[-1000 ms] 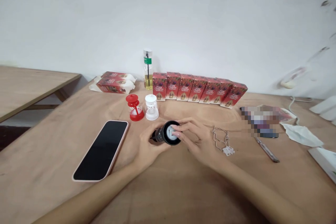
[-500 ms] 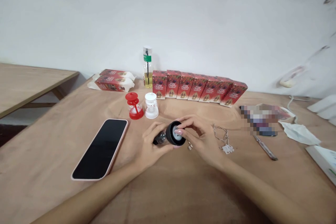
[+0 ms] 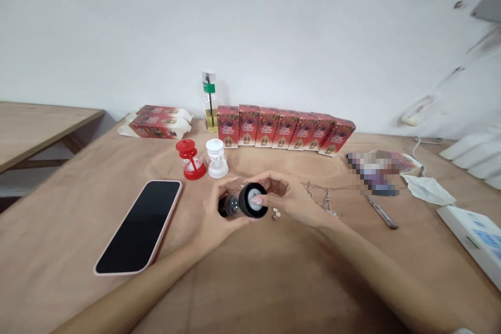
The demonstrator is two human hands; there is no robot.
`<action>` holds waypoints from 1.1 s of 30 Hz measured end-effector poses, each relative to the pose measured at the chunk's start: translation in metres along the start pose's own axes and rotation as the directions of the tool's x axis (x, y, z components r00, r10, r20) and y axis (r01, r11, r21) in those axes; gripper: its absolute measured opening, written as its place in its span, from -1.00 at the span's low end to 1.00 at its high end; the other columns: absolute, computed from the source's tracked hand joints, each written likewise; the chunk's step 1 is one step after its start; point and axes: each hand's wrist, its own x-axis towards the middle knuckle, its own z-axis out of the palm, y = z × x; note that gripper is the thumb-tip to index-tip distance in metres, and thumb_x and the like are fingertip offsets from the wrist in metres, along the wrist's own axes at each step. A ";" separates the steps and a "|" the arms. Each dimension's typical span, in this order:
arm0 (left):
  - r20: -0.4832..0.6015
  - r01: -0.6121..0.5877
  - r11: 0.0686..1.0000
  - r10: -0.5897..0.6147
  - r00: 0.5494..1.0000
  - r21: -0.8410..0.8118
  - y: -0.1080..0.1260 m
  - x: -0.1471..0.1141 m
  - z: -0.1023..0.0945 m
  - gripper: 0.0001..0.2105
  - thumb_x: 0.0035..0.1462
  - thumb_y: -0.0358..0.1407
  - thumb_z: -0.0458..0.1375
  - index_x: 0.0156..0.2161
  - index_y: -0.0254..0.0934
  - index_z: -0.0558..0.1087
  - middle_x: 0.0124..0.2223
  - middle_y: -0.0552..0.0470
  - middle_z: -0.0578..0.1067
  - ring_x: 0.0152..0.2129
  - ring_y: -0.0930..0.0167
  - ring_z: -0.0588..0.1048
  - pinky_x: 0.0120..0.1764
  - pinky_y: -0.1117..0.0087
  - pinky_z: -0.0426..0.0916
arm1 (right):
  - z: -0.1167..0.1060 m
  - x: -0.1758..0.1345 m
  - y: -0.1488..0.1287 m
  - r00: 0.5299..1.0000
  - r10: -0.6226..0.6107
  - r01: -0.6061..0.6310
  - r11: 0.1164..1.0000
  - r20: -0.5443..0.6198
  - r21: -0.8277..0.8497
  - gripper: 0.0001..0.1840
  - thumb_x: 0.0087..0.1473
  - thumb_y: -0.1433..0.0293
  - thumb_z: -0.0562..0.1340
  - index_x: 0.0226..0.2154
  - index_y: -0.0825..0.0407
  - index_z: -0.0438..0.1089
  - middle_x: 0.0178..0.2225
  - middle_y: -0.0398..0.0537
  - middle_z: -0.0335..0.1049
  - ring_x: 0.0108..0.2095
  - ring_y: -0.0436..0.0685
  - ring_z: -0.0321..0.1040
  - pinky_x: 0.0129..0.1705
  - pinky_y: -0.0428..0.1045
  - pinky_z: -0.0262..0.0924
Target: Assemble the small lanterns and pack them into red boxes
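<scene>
Black lantern (image 3: 243, 202) tilted over the table's middle, base toward my camera. I see the left hand (image 3: 213, 216) gripping its body; right hand (image 3: 291, 199) pinches the rim, thumb on base. Wooden tabletop (image 3: 219, 292) stretches between the forearms, left edge beyond the phone (image 3: 139, 227); red boxes (image 3: 287, 129) and wall (image 3: 274, 31) bound the back.

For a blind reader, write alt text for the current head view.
The left hand holds a small black and clear plastic object while the right hand touches the pale round disc in its end. Behind stand a red plastic lantern, a white plastic lantern and a row of red cardboard boxes.
</scene>
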 end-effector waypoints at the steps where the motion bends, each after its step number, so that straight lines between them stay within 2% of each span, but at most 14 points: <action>1: -0.016 0.050 0.998 -0.051 0.999 -0.035 0.000 0.000 0.001 -0.44 -0.20 -0.25 0.37 -0.07 -0.20 0.26 -0.11 -0.05 0.50 -0.20 0.29 0.51 -0.15 0.26 0.41 | -0.001 0.001 0.003 1.000 -0.006 0.006 1.000 0.005 0.012 -0.67 -0.11 0.33 0.38 -0.21 -0.02 0.45 -0.25 -0.10 0.50 -0.26 0.03 0.41 -0.17 -0.02 0.29; 4: -0.016 0.134 0.987 -0.136 0.991 -0.092 -0.001 0.003 0.004 -0.45 -0.20 -0.27 0.37 -0.10 -0.21 0.23 -0.16 -0.01 0.51 -0.20 0.30 0.52 -0.13 0.25 0.41 | -0.006 0.006 0.014 0.999 0.017 -0.015 0.998 -0.034 0.066 -0.62 -0.16 0.31 0.41 -0.20 -0.03 0.45 -0.22 -0.09 0.50 -0.22 0.05 0.42 -0.13 0.00 0.29; 8: 0.013 0.118 0.982 -0.118 0.993 -0.150 -0.002 0.005 0.004 -0.41 -0.23 -0.27 0.39 -0.07 -0.21 0.23 -0.16 -0.01 0.52 -0.18 0.31 0.51 -0.09 0.25 0.40 | -0.017 0.013 0.027 0.982 0.075 -0.051 0.989 -0.175 0.138 -0.67 -0.19 0.28 0.42 -0.28 -0.02 0.49 -0.25 -0.08 0.53 -0.23 0.05 0.43 -0.11 0.00 0.28; 10: 0.022 0.102 0.986 -0.100 0.995 -0.131 -0.002 0.006 0.003 -0.43 -0.24 -0.28 0.39 -0.08 -0.22 0.27 -0.11 -0.03 0.51 -0.13 0.30 0.50 -0.06 0.24 0.39 | -0.023 0.015 0.031 0.972 0.118 -0.079 0.978 -0.201 0.194 -0.66 -0.17 0.26 0.41 -0.26 -0.03 0.50 -0.23 -0.06 0.53 -0.22 0.05 0.44 -0.10 0.00 0.26; 15: 0.021 0.144 0.989 -0.143 0.989 -0.026 0.002 0.010 0.001 -0.62 -0.14 -0.26 0.33 -0.16 -0.28 0.39 -0.16 -0.05 0.55 -0.19 0.27 0.52 -0.10 0.23 0.41 | -0.030 0.016 0.041 0.961 0.195 -0.129 0.943 -0.195 0.307 -0.62 -0.23 0.24 0.44 -0.27 -0.02 0.53 -0.24 -0.06 0.54 -0.24 0.04 0.44 -0.15 -0.05 0.26; 21: 0.001 0.192 0.981 -0.192 0.981 0.025 0.003 0.011 0.000 -0.62 -0.17 -0.22 0.33 -0.20 -0.30 0.44 -0.24 -0.01 0.58 -0.27 0.27 0.54 -0.18 0.27 0.43 | -0.027 0.016 0.045 0.950 0.198 -0.123 0.947 -0.239 0.298 -0.63 -0.25 0.20 0.44 -0.32 0.00 0.54 -0.30 -0.06 0.54 -0.31 0.04 0.42 -0.24 -0.06 0.26; 26: 0.002 0.242 0.970 -0.242 0.970 -0.016 0.003 0.011 0.000 -0.63 -0.19 -0.21 0.33 -0.21 -0.29 0.45 -0.27 0.01 0.58 -0.31 0.27 0.54 -0.27 0.32 0.45 | -0.025 0.015 0.039 0.957 0.197 -0.130 0.947 -0.211 0.294 -0.64 -0.23 0.18 0.43 -0.34 0.01 0.54 -0.32 -0.06 0.54 -0.31 0.04 0.41 -0.22 -0.05 0.25; 33: 0.022 0.247 0.969 -0.246 0.969 -0.022 0.001 0.009 0.002 -0.61 -0.14 -0.21 0.31 -0.17 -0.29 0.41 -0.24 -0.01 0.56 -0.29 0.28 0.54 -0.26 0.31 0.46 | -0.026 0.015 0.036 0.959 0.194 -0.140 0.957 -0.204 0.253 -0.61 -0.23 0.16 0.42 -0.31 0.01 0.53 -0.34 -0.07 0.53 -0.31 0.03 0.41 -0.21 -0.06 0.24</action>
